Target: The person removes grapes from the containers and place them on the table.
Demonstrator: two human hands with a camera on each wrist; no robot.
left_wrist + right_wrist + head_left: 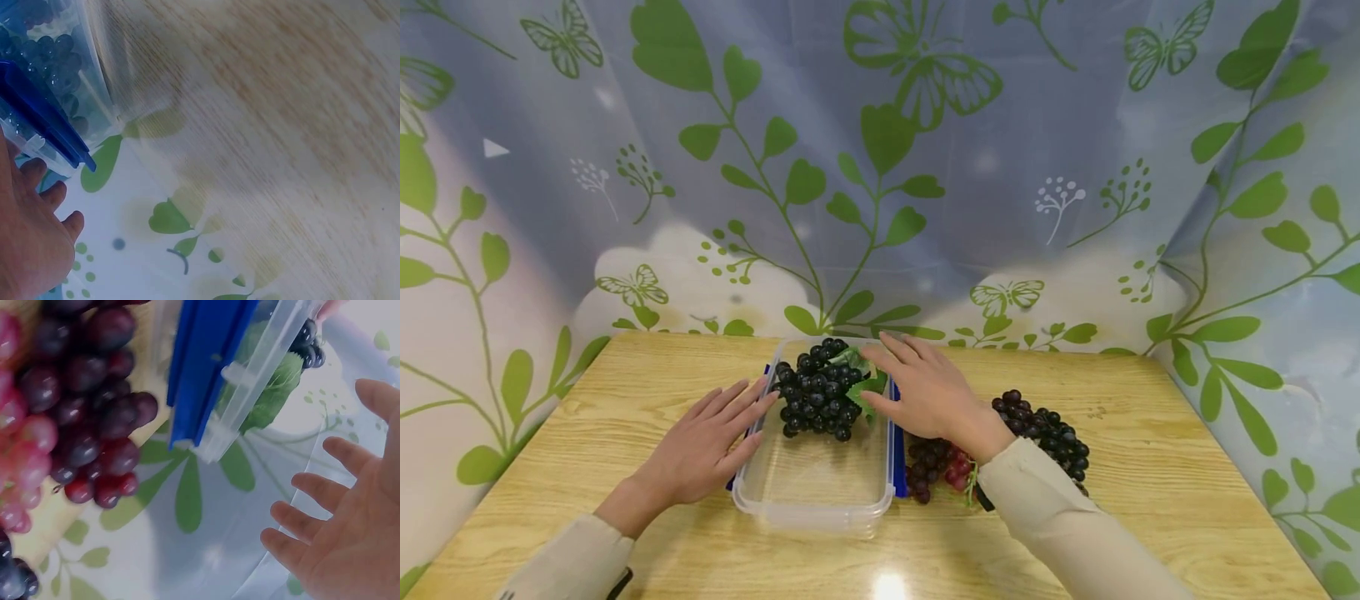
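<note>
A clear plastic container (812,507) with blue side clips (899,458) stands without a lid on it. Inside, toward its far end, lies a bunch of black grapes (816,396) with green leaves (871,390). My left hand (711,442) is at the container's left rim, its fingers extended toward the grapes; whether they touch is unclear. Over the right rim, beside the leaves, my right hand (928,387) spreads its fingers. In the right wrist view that hand (350,519) holds nothing and appears apart from the container wall.
Right of the container, partly hidden by my right arm, lie dark red grapes (925,471), lighter red grapes (957,471) and black grapes (1062,442). They rest on a wooden table (662,375). A leaf-printed curtain (985,192) hangs behind the table's far edge.
</note>
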